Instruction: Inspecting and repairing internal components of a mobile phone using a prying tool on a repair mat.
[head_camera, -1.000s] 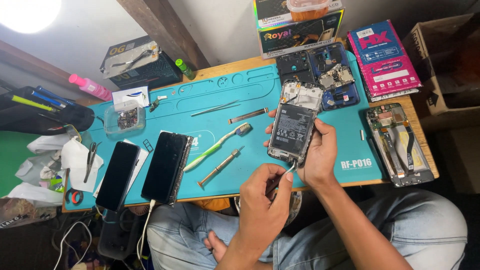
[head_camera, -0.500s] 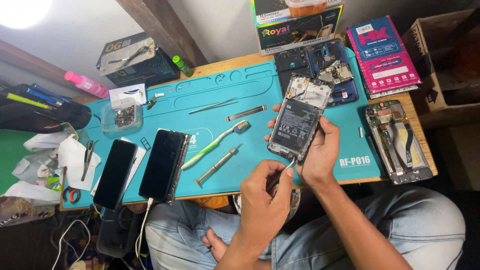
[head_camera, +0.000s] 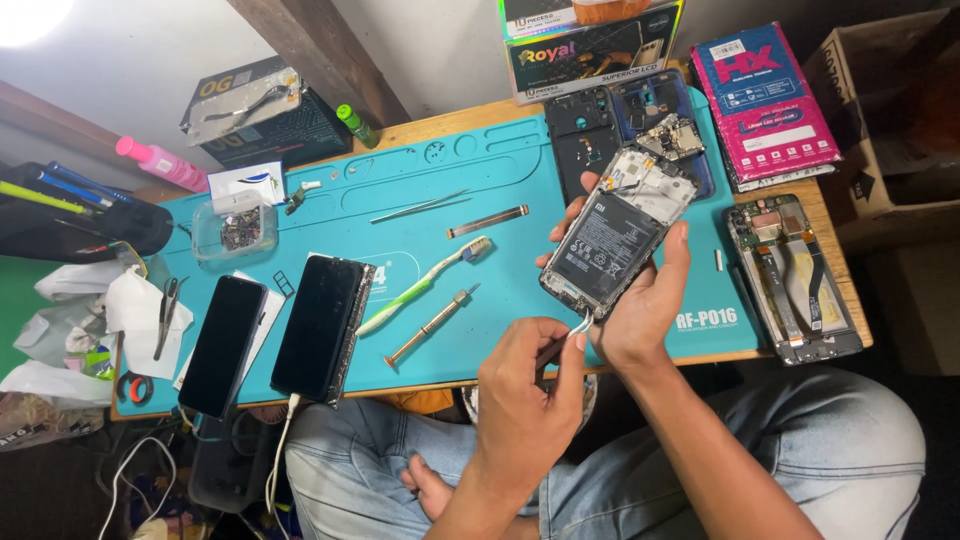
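**Two hands on one opened phone, tweezers at its lower end**

Two dark phones (head_camera: 225, 345) (head_camera: 322, 328) lie face up side by side at the near left of the teal mat (head_camera: 470, 170). Just right of them, a green toothbrush (head_camera: 425, 283) and a slim screwdriver (head_camera: 430, 327) lie slanted on the mat, and you touch none of these.

Over the bench's near edge, a little right of the middle, your left hand (head_camera: 525, 395) is closed in a pinch. Its thumb and fingertips (head_camera: 572, 345) grip a pair of tweezers (head_camera: 568, 338), with the tips pointing up and to the right.

Little has changed in the last second. The opened phone (head_camera: 612, 243) has swung slightly, so its top now leans further toward the far right corner of the mat, and you hold it a touch higher. The tweezer tips have stayed at the same spot on its lower end. So the work stays at that lower edge, and only the angle has been adjusted.

Your right hand (head_camera: 645, 300) holds that phone off the mat with its back open and the battery showing. The palm is under its lower right side, the thumb lies along the right edge, and the fingers (head_camera: 568, 218) curl up around the left edge. The tweezer tips meet the phone's bottom left corner, just beside the heel of your right hand. Whether they hold any part there is too small to tell.

At the bench's right edge another opened phone (head_camera: 795, 275) lies flat, well apart from both hands.
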